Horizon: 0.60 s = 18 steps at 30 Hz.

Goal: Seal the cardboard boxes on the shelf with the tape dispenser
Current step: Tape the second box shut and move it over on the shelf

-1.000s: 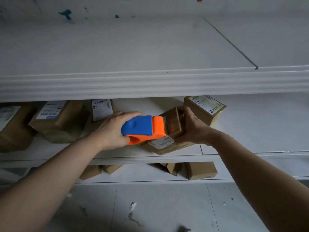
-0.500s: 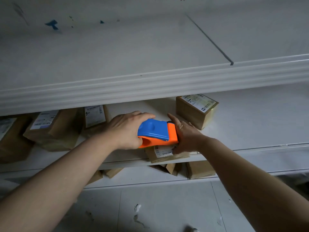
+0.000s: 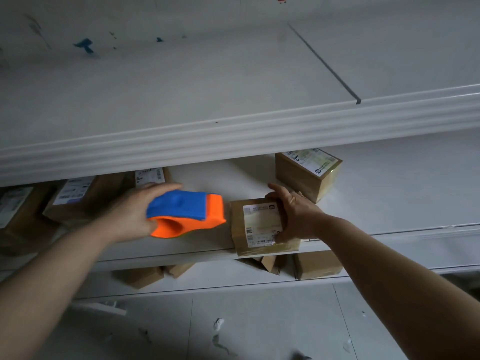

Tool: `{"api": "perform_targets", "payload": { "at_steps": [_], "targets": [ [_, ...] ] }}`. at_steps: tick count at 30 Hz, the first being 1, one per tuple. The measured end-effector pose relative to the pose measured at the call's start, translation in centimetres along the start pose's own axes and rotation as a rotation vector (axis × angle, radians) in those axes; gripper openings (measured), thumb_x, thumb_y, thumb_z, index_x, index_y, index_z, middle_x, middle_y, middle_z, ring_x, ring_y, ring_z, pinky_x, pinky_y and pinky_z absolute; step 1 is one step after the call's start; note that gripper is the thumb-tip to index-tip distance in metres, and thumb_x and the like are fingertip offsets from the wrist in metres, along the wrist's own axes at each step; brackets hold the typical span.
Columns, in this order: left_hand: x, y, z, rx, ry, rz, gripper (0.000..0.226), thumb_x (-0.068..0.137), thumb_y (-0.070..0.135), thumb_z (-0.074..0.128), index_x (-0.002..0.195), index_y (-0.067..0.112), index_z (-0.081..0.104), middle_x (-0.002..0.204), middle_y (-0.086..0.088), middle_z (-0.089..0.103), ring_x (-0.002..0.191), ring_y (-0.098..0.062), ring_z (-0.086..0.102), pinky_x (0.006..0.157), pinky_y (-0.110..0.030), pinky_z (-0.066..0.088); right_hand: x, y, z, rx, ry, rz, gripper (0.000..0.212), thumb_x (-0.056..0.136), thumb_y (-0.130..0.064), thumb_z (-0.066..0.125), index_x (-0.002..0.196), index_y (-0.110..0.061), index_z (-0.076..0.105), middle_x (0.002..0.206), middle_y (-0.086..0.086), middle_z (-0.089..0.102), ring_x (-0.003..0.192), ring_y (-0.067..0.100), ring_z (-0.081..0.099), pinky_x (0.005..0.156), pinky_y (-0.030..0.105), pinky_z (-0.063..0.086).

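Taping boxes on the shelf (image 3: 389, 193)

Our left hand (image 3: 130, 216) grips the tape dispenser (image 3: 185, 214) just beside the box (image 3: 259, 227), which our right hand (image 3: 298, 216) holds at its edge.

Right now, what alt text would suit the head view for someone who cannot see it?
The left hand grips an orange and blue tape dispenser just left of a labelled cardboard box that the right hand holds at the front edge of a white shelf. Other boxes sit behind and below.

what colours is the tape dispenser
Blue on top, orange below, on the tape dispenser; head view.
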<state>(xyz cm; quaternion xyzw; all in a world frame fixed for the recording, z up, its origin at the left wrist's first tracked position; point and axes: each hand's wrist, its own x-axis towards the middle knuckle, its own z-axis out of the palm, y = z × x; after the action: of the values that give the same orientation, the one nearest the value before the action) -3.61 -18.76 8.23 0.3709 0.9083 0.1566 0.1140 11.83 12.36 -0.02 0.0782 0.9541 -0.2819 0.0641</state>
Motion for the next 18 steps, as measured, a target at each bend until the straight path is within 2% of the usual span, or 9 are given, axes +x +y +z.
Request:
{"api": "perform_targets", "payload": {
  "at_steps": [3,7,13,16,18],
  "targets": [
    [-1.4,-3.3,-0.3,-0.087,0.020,-0.041,0.101,0.060,-0.005,0.059,0.122,0.070,0.037,0.134,0.009,0.052,0.121,-0.012,0.052,0.098,-0.027,0.043,0.0,-0.1,0.1,-0.019,-0.001,0.004,0.126,0.055,-0.029,0.089,0.150,-0.029,0.007,0.140,-0.013,0.043,0.130,0.015,0.033,0.116,0.036,0.020],
    [-1.8,-4.2,1.3,-0.158,0.052,-0.009,0.104,0.064,-0.012,0.062,0.119,0.072,0.037,0.131,0.008,0.051,0.118,-0.009,0.050,0.095,-0.024,0.041,0.1,0.1,0.4,-0.027,-0.006,0.025,0.126,0.054,-0.028,0.089,0.150,-0.032,0.007,0.139,-0.013,0.043,0.129,0.015,0.034,0.116,0.038,0.024],
    [-1.4,-4.7,4.0,-0.090,0.074,0.010,0.090,0.064,-0.013,0.060,0.132,0.045,0.044,0.133,0.000,0.050,0.125,-0.016,0.047,0.101,-0.026,0.037,0.4,0.3,0.6,-0.006,-0.018,0.038,0.126,0.052,-0.028,0.089,0.149,-0.034,0.007,0.139,-0.012,0.043,0.129,0.018,0.035,0.114,0.042,0.027],
    [-0.7,-4.7,5.5,-0.035,0.077,0.007,0.087,0.062,-0.010,0.057,0.137,0.035,0.047,0.118,-0.001,0.053,0.110,-0.022,0.054,0.091,-0.037,0.048,0.2,0.0,0.7,-0.043,0.001,0.022,0.122,0.057,-0.027,0.086,0.150,-0.030,0.008,0.142,-0.009,0.042,0.133,0.019,0.032,0.118,0.047,0.017],
    [-0.3,-4.0,6.4,-0.026,0.060,0.001,0.088,0.063,-0.007,0.056,0.138,0.038,0.045,0.110,-0.001,0.051,0.096,-0.022,0.057,0.079,-0.036,0.050,0.0,-0.5,0.4,-0.156,-0.025,0.004,0.120,0.064,-0.032,0.083,0.152,-0.025,0.002,0.153,-0.003,0.029,0.145,0.020,0.017,0.120,0.050,0.003]
  ]
}}
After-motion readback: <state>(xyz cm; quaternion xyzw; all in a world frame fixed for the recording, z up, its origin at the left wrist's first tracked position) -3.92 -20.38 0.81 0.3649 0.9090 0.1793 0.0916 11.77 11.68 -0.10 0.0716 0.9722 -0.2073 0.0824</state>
